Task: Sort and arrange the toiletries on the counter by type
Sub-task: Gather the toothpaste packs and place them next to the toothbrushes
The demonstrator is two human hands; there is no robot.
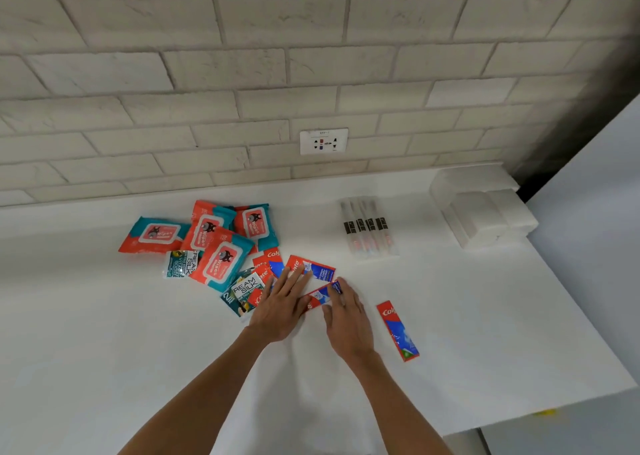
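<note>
Several red and blue toothpaste boxes lie in a loose cluster at the middle of the white counter point(138, 333). My left hand point(280, 304) lies flat with straight fingers across one toothpaste box point(317, 268). My right hand point(347, 319) pinches a tilted toothpaste box point(320, 295) between thumb and fingers. One more toothpaste box point(398, 330) lies alone to the right. Several orange and teal wipes packs point(207, 238) are heaped at the left. Conditioner sachets point(181, 264) point(242, 292) lie partly under them. Clear-cased toothbrushes point(367, 227) lie in a row at the back.
A stack of white folded towels point(485, 214) sits at the back right corner. A wall outlet point(323, 141) is set in the brick wall behind. The counter's front edge point(540, 416) runs close on the right.
</note>
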